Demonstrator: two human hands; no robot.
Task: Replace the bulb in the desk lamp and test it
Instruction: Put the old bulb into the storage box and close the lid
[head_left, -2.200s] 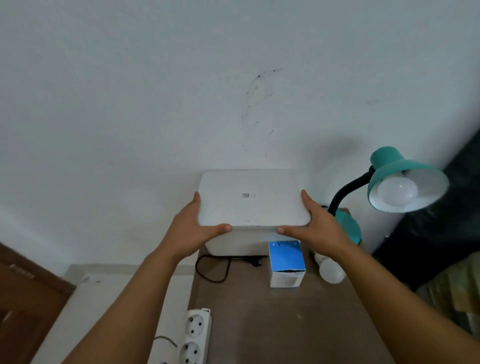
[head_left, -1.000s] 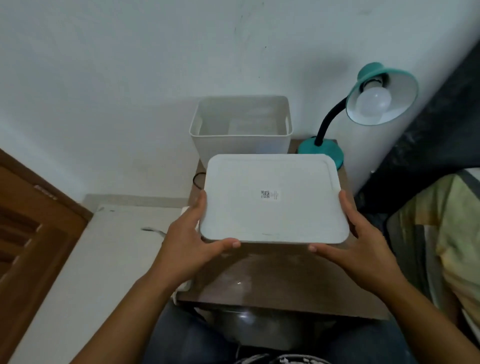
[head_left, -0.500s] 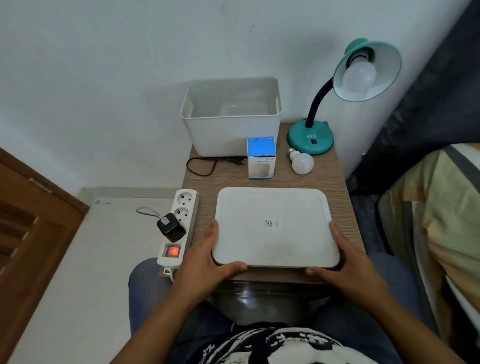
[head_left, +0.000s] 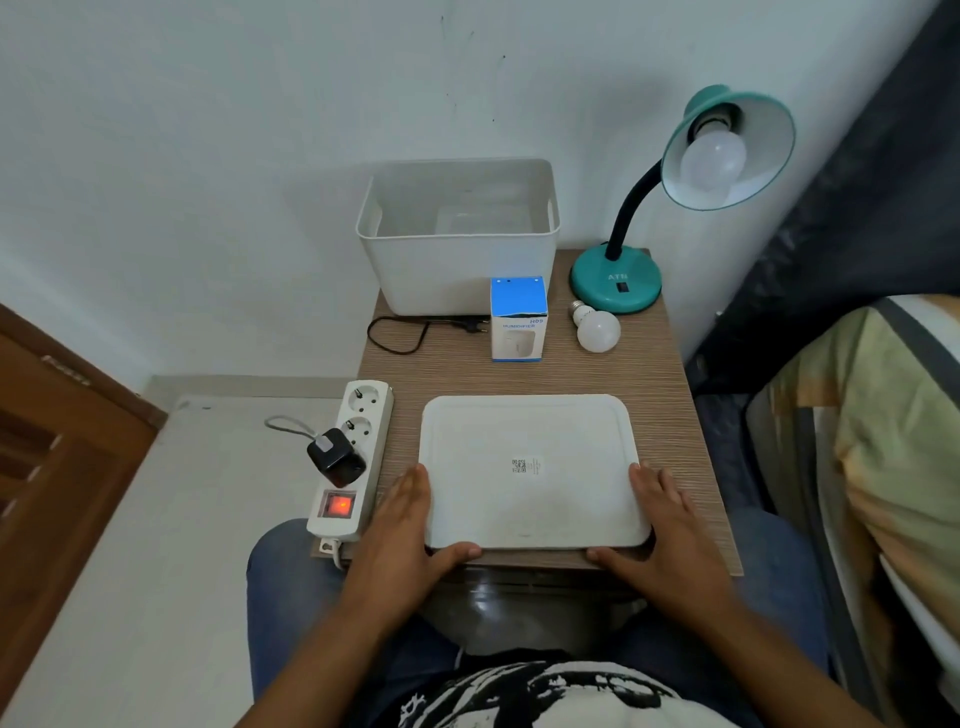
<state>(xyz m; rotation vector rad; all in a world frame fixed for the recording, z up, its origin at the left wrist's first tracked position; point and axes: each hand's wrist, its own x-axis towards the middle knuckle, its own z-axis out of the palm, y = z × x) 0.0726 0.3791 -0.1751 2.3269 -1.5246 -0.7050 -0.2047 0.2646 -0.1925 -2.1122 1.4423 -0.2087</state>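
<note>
A teal desk lamp (head_left: 615, 280) stands at the table's back right, its shade tilted toward me with a white bulb (head_left: 714, 158) screwed in. A loose white bulb (head_left: 597, 328) lies in front of the lamp base. Beside it stands a blue and white box (head_left: 518, 319). The white lid (head_left: 524, 467) lies flat on the near part of the table. My left hand (head_left: 402, 530) holds its left edge and my right hand (head_left: 665, 530) its right edge, thumbs hooked along the front edge.
An open white bin (head_left: 457, 270) stands at the back against the wall. The lamp's black plug and cord (head_left: 415, 330) lie unplugged before it. A power strip (head_left: 353, 457) with a lit red switch and a black adapter lies along the wooden table's (head_left: 670, 395) left edge. A bed (head_left: 883, 441) is on the right.
Both hands lifted the lid off the bin, carried it toward me and lowered it flat onto the near part of the table. The bin now stands open.
</note>
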